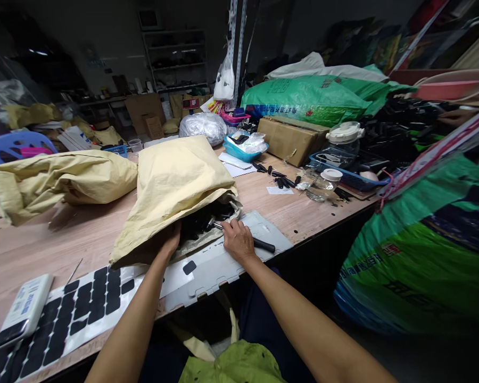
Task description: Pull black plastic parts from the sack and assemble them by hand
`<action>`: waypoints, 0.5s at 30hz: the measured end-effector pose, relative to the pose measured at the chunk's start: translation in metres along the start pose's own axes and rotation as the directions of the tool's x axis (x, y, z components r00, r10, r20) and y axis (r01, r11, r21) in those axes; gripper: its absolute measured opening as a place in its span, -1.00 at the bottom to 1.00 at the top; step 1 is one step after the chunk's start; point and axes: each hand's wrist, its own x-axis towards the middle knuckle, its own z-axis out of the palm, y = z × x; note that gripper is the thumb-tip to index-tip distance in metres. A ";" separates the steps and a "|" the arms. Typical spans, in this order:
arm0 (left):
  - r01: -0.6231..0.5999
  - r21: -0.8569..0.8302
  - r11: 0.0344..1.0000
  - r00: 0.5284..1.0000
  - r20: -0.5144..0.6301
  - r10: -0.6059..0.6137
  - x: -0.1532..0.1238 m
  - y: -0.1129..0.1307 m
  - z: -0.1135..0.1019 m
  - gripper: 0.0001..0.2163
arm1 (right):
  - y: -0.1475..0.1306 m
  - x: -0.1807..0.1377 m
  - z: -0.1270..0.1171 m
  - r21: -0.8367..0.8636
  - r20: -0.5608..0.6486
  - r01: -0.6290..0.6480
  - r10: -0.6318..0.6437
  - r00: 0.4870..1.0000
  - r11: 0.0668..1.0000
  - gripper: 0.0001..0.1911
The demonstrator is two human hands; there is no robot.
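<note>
A pale yellow woven sack (183, 173) lies on the table with its mouth toward me. Dark pieces (197, 223) show inside the opening, too shadowed to name. My left hand (171, 242) reaches into the left side of the mouth, its fingers hidden by the sack and the shadow. At the right side of the opening, my right hand (238, 239) is closed around a hammer (264, 245). Its black handle sticks out to the right and its metal head points at the sack mouth. Beneath lies a grey flat board (263, 226).
A sheet of black stickers (91, 295) and a white box (26, 306) lie at front left. Another yellow sack (75, 175) rests behind them. Jars (323, 186), a cardboard box (289, 139) and black pieces (281, 178) are at right. A green bag (423, 255) stands beside the table.
</note>
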 end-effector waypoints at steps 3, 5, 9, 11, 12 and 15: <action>-0.006 0.052 0.999 1.000 -0.017 0.007 -0.022 0.006 0.004 -0.44 | 0.000 0.000 0.000 0.003 -0.006 -0.002 0.002 1.000 1.000 -0.73; -0.073 0.119 0.990 0.996 -0.051 0.079 -0.033 0.006 0.007 -0.47 | 0.000 0.000 0.000 0.006 -0.009 -0.002 0.002 1.000 1.000 -0.73; -0.139 0.210 0.968 0.989 -0.013 0.145 -0.045 -0.003 0.012 -0.65 | -0.001 -0.001 -0.002 0.016 -0.001 -0.003 0.003 1.000 1.000 -0.73; -0.197 0.207 0.958 0.976 -0.049 0.211 -0.049 -0.009 0.010 -0.68 | -0.002 -0.001 -0.003 0.020 0.003 -0.010 0.010 1.000 1.000 -0.72; -0.238 0.208 0.949 0.961 -0.093 0.262 -0.053 -0.011 0.008 -0.71 | -0.002 -0.001 -0.003 0.020 0.006 -0.014 0.014 1.000 1.000 -0.72; -0.411 0.246 0.878 0.882 -0.136 0.451 -0.071 -0.015 0.007 -0.77 | -0.002 -0.001 -0.003 0.016 0.008 -0.016 0.016 1.000 1.000 -0.71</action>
